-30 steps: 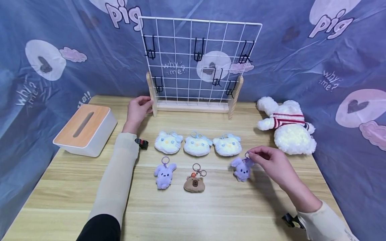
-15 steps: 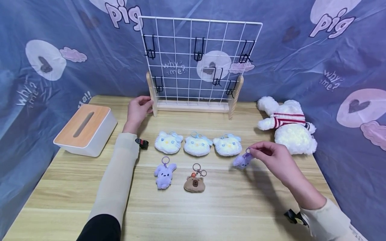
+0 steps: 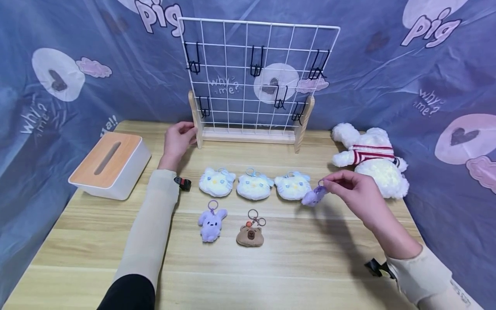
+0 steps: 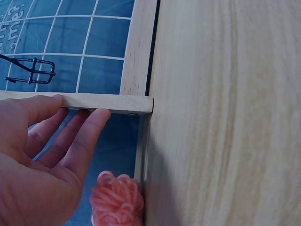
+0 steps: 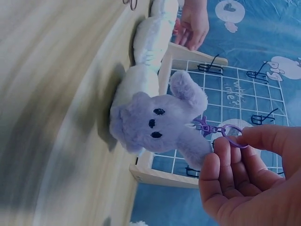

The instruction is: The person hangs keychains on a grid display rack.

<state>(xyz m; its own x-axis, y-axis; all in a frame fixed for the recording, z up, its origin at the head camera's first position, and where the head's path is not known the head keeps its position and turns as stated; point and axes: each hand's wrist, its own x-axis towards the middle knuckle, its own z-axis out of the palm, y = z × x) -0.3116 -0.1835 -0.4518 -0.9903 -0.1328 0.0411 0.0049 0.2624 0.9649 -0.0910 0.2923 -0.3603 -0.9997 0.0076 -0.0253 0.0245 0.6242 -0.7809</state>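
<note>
Pinched by its purple ring (image 5: pixel 233 135), a lilac long-eared plush keychain (image 5: pixel 157 122) hangs from my right hand (image 3: pixel 358 191). In the head view it is off the table, by the rightmost white cat plush (image 3: pixel 292 186). My left hand (image 3: pixel 178 140) holds the left wooden post (image 4: pixel 110 102) of a white grid rack (image 3: pixel 248 77), thumb and fingertips against the wood. Several black hooks (image 3: pixel 256 62) are on the grid. A second lilac keychain (image 3: pixel 212 225) and a brown capybara keychain (image 3: pixel 249 236) lie nearer the front.
Two more white cat plushes (image 3: pixel 217 182) lie in the row before the rack. A tissue box (image 3: pixel 110 163) with a wooden lid stands at left. A white fluffy toy (image 3: pixel 372 159) in a striped sweater lies at right. Patterned blue cloth (image 3: pixel 387 86) hangs behind the table.
My right hand has lifted the lilac keychain off the table and moved it slightly away from me, towards the rack. The left hand has stayed on the post.
</note>
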